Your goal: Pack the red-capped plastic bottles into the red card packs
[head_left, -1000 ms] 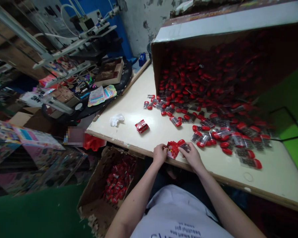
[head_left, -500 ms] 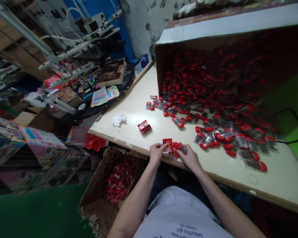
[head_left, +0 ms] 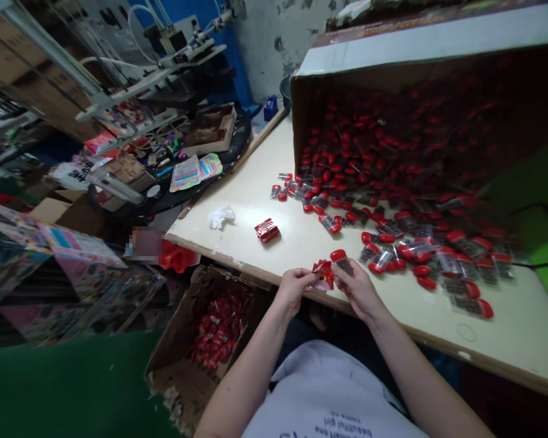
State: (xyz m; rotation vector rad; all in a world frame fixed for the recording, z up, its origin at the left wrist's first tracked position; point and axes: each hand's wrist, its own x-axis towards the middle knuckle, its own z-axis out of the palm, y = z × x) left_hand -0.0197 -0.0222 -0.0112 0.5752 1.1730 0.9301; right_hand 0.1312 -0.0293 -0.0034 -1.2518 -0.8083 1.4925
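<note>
My left hand (head_left: 296, 288) pinches a small red printed packet (head_left: 324, 275) close to the table's front edge. In my right hand (head_left: 357, 288) is a small clear container with a red cap (head_left: 341, 260) and dark contents, its cap pointing away from me. The two hands are close together, and the packet's right side lies by my right fingertips; whether they touch it I cannot tell. A stack of red packets (head_left: 267, 231) rests on the table beyond my left hand. Many similar red-capped containers (head_left: 383, 258) lie spread to the right.
A large cardboard box (head_left: 374, 61) on its side spills red-capped containers over the cream table (head_left: 237, 255). Crumpled white tissue (head_left: 221, 217) lies at left. Below the edge stands an open carton (head_left: 164, 365) with red packets. A cluttered black round table (head_left: 242, 131) is at far left.
My right hand has lifted slightly, and the red-capped container now stands clearer of the packet. My left hand has shifted a little to the right with the red packet.
</note>
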